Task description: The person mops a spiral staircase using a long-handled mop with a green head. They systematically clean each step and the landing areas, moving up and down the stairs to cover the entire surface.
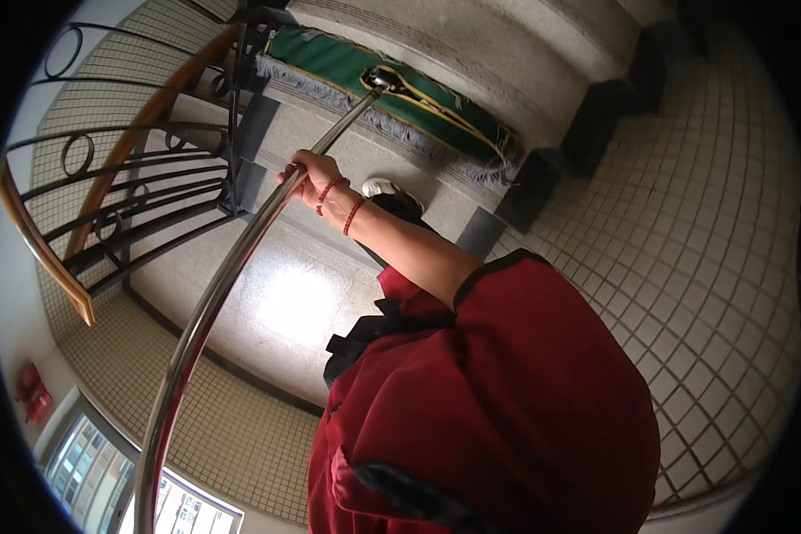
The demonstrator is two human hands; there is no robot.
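Observation:
A bare right forearm reaches up and left out of a dark red sleeve (507, 311), with two red bead bracelets at the wrist. My right hand (316, 178) is closed round the upper middle of a shiny metal mop handle (214, 307). From the lower left edge, that handle slants up to a wide flat dust mop head (320, 60). The head is green with yellow edging and a grey fringe, and lies along a stair tread. A black clamp (387, 82) joins handle and head. My left hand is out of sight.
Pale stone steps (543, 53) rise beyond the mop. A black metal railing (151, 169) with a wooden handrail (40, 236) stands on the left. Grid-tiled wall (685, 267) runs along the right. My light shoe (390, 189) is below the mop; a window (89, 458) shows lower left.

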